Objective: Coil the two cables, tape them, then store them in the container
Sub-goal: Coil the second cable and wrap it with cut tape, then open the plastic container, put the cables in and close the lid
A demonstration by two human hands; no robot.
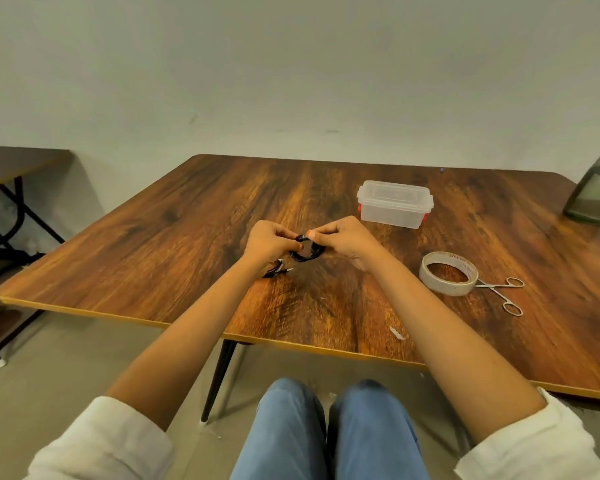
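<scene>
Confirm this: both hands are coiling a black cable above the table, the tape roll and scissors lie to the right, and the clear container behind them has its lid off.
One detail is wrong. The head view shows the clear container with its lid on, not off. The rest holds: both hands, left and right, work a black cable above the table, with the tape roll and scissors to the right.

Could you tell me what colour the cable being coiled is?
Black, seen in the head view: cable.

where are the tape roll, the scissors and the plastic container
tape roll (448, 286): head view, outer side of the ring
scissors (498, 290): head view, the pivot
plastic container (394, 194): head view, the closed lid
</scene>
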